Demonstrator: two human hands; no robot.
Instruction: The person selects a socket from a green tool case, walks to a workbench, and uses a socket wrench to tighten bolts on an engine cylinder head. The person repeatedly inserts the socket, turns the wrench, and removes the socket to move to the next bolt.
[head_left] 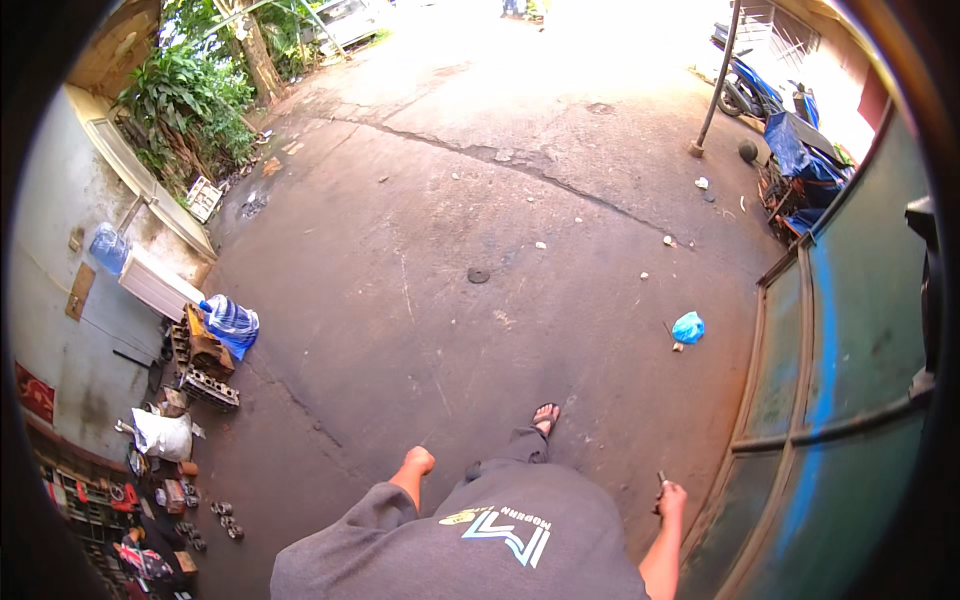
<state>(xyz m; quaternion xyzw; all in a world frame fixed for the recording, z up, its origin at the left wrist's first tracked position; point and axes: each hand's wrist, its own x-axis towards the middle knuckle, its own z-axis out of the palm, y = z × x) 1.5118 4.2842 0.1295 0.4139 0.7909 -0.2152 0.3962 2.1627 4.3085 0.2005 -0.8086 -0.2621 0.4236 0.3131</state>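
Note:
My left hand hangs in front of my dark shirt, its fingers curled into a loose fist. Nothing shows sticking out of it. On the other side, my right hand is closed around a slim dark metal piece, whose tip pokes up past the fingers. Its exact kind is too small to make out. One sandalled foot shows ahead of me on the stained concrete ground.
Along the left wall lie engine parts, a striped bag, a white sack and tools. A green metal gate borders the right. A blue plastic bag lies near it. Farther off are a pole and a motorcycle.

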